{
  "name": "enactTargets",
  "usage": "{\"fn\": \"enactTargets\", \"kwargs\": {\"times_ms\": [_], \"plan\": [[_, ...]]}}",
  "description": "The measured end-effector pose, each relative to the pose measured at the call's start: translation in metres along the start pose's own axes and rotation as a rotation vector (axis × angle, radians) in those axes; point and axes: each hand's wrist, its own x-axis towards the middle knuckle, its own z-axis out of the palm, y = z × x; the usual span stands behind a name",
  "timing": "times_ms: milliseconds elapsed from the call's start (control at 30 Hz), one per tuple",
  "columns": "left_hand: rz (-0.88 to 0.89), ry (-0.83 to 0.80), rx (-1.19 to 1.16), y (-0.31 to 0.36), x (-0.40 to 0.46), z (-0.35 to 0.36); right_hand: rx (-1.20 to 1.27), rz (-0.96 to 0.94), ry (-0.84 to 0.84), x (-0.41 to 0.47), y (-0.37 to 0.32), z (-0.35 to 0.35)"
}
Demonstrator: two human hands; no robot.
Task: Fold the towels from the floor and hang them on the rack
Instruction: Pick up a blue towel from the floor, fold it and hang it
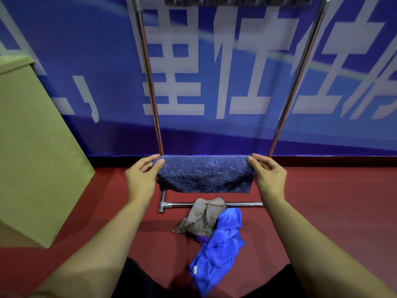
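A dark blue towel point(204, 174) hangs folded in the air between my two hands, in front of the metal rack point(150, 82). My left hand point(140, 177) pinches its left end with thumb over fingers. My right hand point(268, 175) pinches the right end the same way. On the red floor below lie a brown towel point(204, 218) and a bright blue towel point(219, 248), crumpled together, with a bit of purple cloth point(200, 238) between them. A dark towel point(236, 0) hangs on the rack's top bar at the frame's upper edge.
The rack's two chrome uprights rise in front of a blue banner wall point(214, 130). Its base bar point(242, 204) lies on the red floor point(322, 201), partly under the brown towel. A tan box point(32, 147) stands at the left.
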Motion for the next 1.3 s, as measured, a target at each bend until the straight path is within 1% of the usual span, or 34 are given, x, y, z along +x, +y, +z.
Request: {"fn": "enactTargets", "kwargs": {"times_ms": [167,367,500,600,733,800,867,933,967,1000,1067,1167,1233,1300], "plan": [[0.034,0.036,-0.024,0.004,0.000,0.002,0.024,0.005,-0.065,-0.002,-0.002,0.000],[0.070,-0.003,0.013,0.002,0.003,0.000,-0.056,-0.011,-0.165,0.000,0.002,-0.003],[0.066,-0.075,0.043,0.001,0.004,-0.002,-0.052,-0.008,-0.158,0.000,0.001,-0.004],[0.048,-0.095,0.020,0.000,0.003,-0.001,-0.062,0.002,-0.113,0.002,0.005,-0.003],[0.012,-0.058,-0.004,-0.002,0.005,0.000,-0.031,0.073,-0.093,0.009,0.016,-0.005],[-0.051,-0.023,-0.064,-0.003,0.006,0.001,-0.044,0.125,-0.151,0.010,0.021,-0.005],[-0.130,-0.020,-0.124,-0.005,0.006,0.003,0.015,0.213,-0.246,0.008,0.023,-0.005],[-0.173,-0.049,-0.116,-0.009,0.007,0.002,0.070,0.316,-0.280,0.006,0.023,-0.004],[-0.191,-0.071,-0.105,-0.010,0.007,0.002,0.066,0.335,-0.277,0.006,0.022,-0.004],[-0.204,-0.088,-0.082,-0.012,0.007,0.000,0.049,0.331,-0.272,0.005,0.022,-0.004],[-0.199,-0.106,-0.034,-0.014,0.006,-0.001,-0.042,0.262,-0.257,0.004,0.022,-0.004],[-0.085,-0.148,0.045,-0.015,0.007,-0.003,-0.220,0.099,-0.252,0.003,0.019,-0.004],[0.011,-0.165,0.162,-0.016,0.008,-0.002,-0.343,-0.016,-0.251,0.003,0.017,-0.003],[0.094,-0.150,0.269,-0.015,0.006,0.000,-0.415,-0.096,-0.226,0.000,0.013,0.000]]}}
